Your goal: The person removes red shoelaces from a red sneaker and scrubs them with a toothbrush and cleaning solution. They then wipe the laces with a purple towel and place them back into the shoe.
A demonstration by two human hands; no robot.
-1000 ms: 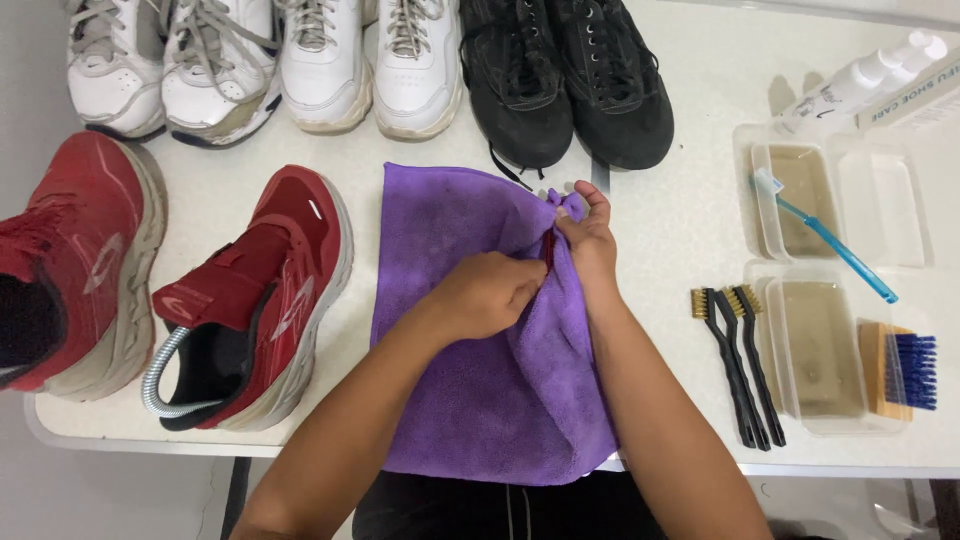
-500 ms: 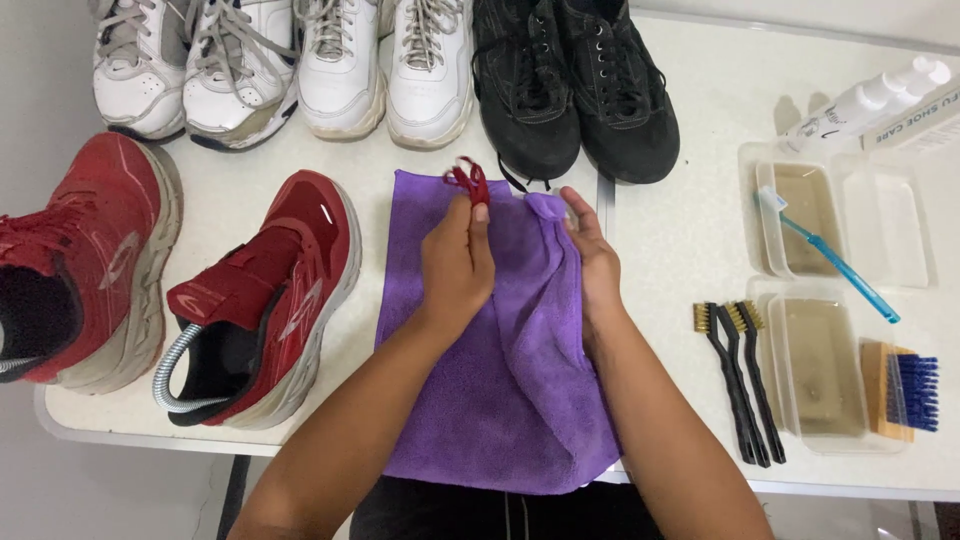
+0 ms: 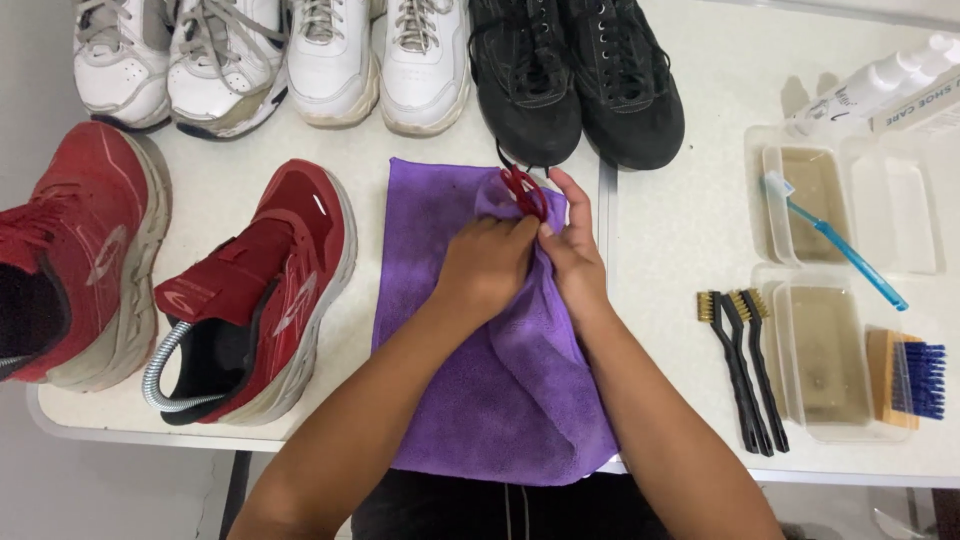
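A purple cloth (image 3: 500,400) lies on the white table in front of me. Both hands meet over its upper right part. My left hand (image 3: 485,268) bunches the cloth and pinches a red shoelace (image 3: 523,192) that sticks out at the top. My right hand (image 3: 570,255) holds the cloth fold and the lace from the right side, fingers closed against the left hand. A pair of red sneakers lies to the left, the nearer one (image 3: 255,290) without its lace.
Two pairs of white sneakers (image 3: 330,60) and one black pair (image 3: 575,75) line the far edge. At the right stand clear tubs of cloudy liquid (image 3: 830,365), a blue toothbrush (image 3: 850,255), small wire brushes (image 3: 745,370), a blue-bristled scrub brush (image 3: 910,380) and white bottles (image 3: 880,85).
The hands were spread on the cloth with the lace held up by the left; now they have drawn together, the cloth gathered around the lace between them.
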